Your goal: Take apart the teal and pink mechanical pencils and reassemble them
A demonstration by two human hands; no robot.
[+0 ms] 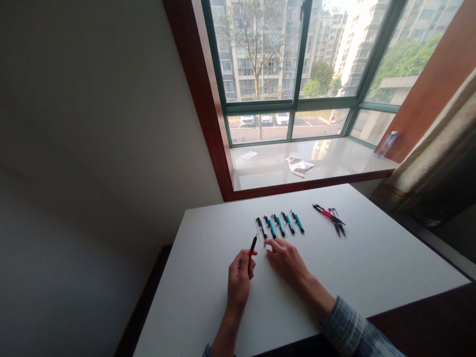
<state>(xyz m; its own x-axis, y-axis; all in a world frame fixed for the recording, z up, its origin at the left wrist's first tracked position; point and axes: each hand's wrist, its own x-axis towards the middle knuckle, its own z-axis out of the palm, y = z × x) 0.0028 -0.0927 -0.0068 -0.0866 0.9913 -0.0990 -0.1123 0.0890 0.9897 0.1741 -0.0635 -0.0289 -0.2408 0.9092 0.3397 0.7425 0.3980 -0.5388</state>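
My left hand [240, 272] is closed around a red and black pen [253, 245], which points up and away with its thin tip bare. To its right, my right hand [285, 255] lies low over the table, fingers apart. Its index fingertip is beside a tiny dark piece [265, 243]; whether they touch I cannot tell. Just beyond the fingers is a row of pen parts: a black set with a thin refill [262, 228] at the left end, then several black and teal barrels [279, 225] with thin refills alongside.
The white table [201, 248] meets a wall on the left. Several pens, a red and black one [329, 214] on top, lie crossed at the back right. Behind, the window sill [260, 173] holds a white cloth [299, 166], a paper [248, 155] and a clear bottle [386, 144].
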